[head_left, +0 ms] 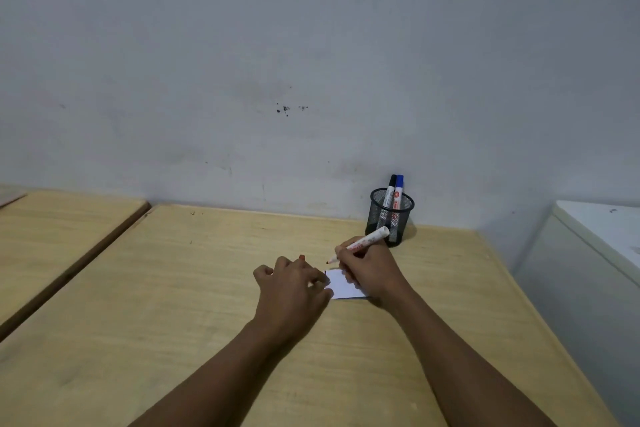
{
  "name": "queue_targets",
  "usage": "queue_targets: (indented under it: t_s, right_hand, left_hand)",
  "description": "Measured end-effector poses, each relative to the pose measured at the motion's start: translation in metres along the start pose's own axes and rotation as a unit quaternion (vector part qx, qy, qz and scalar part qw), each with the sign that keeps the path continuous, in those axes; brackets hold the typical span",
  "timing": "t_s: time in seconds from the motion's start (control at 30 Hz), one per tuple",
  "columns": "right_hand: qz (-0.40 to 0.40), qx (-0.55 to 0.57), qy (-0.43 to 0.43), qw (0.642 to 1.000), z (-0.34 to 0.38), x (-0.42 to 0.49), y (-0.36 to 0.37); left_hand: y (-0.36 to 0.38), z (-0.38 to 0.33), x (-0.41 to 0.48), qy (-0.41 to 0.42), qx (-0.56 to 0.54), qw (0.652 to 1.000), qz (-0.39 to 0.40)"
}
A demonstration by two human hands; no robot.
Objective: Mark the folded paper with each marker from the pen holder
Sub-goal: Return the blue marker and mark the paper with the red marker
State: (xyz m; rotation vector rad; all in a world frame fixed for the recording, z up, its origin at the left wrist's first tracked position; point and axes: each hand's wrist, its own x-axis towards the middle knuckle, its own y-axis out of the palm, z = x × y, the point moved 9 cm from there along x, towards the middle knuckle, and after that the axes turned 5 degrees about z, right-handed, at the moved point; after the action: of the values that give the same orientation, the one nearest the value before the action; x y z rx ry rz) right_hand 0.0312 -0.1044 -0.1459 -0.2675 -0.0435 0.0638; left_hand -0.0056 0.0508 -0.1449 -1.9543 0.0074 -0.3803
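Observation:
A small white folded paper (341,285) lies on the wooden table (173,305), partly covered by both hands. My right hand (372,270) grips an uncapped red marker (367,242), its tip pointing left just above the paper's far edge. My left hand (294,282) is curled with fingers resting on the paper's left edge; a red cap (302,257) pokes out behind its knuckles. A black mesh pen holder (390,218) stands at the wall behind my right hand, holding a black marker (390,190) and a blue marker (399,191).
A second wooden table (52,232) adjoins on the left with a dark gap between. A white cabinet or appliance (595,253) stands to the right of the table. The grey wall runs directly behind the table.

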Motion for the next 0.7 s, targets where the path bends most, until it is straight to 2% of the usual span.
queue_targets:
  t_s: [0.17, 0.33, 0.7]
  right_hand:
    - [-0.048, -0.066, -0.013, 0.997, -0.0110, 0.0029, -0.0010]
    - [-0.051, -0.114, -0.035, 0.992, -0.0097, 0.0008, 0.0015]
    - [-0.037, -0.140, -0.040, 0.989, -0.0106, 0.0032, 0.0060]
  left_hand:
    - [0.0082, 0.0046, -0.0007, -0.005, -0.007, 1.000, 0.005]
    - [0.0093, 0.0081, -0.0016, -0.017, -0.007, 1.000, 0.005]
    - [0.0085, 0.0060, -0.0025, -0.027, -0.022, 0.998, 0.045]
